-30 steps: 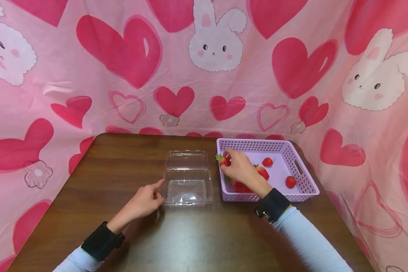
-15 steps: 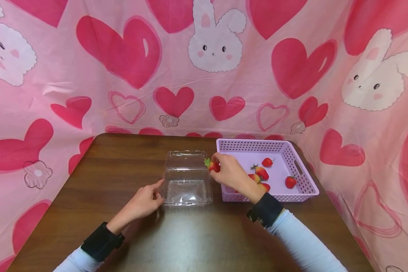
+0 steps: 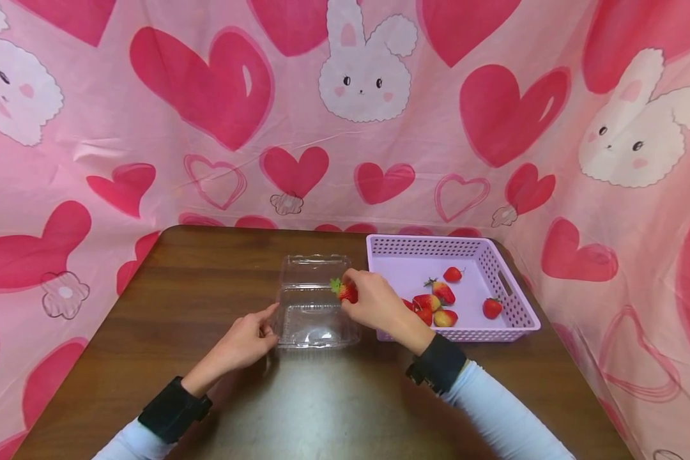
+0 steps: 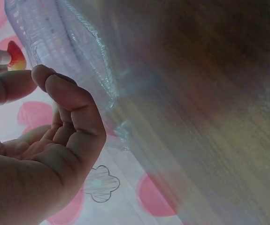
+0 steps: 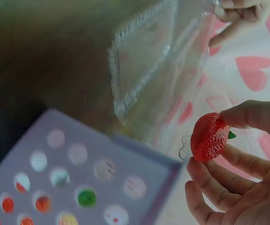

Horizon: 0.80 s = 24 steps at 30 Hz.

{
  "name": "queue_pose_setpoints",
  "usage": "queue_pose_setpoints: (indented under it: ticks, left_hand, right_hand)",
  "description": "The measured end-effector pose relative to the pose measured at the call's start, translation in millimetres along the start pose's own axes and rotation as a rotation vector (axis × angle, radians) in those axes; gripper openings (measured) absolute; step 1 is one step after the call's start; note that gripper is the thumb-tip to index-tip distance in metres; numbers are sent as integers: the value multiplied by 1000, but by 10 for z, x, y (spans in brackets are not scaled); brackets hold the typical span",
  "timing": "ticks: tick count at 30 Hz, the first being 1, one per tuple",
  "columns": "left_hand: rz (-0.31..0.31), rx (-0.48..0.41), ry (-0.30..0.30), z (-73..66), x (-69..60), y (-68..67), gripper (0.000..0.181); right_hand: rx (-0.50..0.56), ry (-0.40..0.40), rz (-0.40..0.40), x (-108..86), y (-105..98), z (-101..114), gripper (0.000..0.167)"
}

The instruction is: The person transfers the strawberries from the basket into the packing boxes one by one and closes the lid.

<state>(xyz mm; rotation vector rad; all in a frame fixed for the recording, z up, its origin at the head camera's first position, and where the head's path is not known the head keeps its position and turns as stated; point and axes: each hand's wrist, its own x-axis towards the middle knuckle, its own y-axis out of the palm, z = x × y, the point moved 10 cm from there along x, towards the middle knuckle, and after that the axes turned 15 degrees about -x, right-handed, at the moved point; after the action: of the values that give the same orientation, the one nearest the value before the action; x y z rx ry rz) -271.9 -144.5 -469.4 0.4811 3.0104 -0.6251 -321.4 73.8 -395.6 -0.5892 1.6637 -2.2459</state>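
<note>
A red strawberry with green leaves is pinched between the thumb and fingers of my right hand, above the right side of a clear plastic clamshell box. The right wrist view shows the strawberry held at the fingertips. The box lies with its lid folded back, and I see nothing inside it. My left hand grips the left edge of the box with thumb and fingers; in the left wrist view that hand has its fingers curled at the rim.
Right of the box stands a lilac perforated basket with several strawberries, among them one at the right and one at the back. The brown wooden table backs onto a pink heart-and-rabbit cloth.
My right hand has carried the strawberry leftward from over the basket to over the clear box, uncovering more strawberries in the basket. The left hand has stayed at the box's edge.
</note>
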Motion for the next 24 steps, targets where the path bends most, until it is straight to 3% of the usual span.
queue_pose_setpoints:
  ticks: [24]
  left_hand:
    - [-4,14,21,-38,-4,17,69]
  right_hand:
    - [14,-77,71,78,456,299,34]
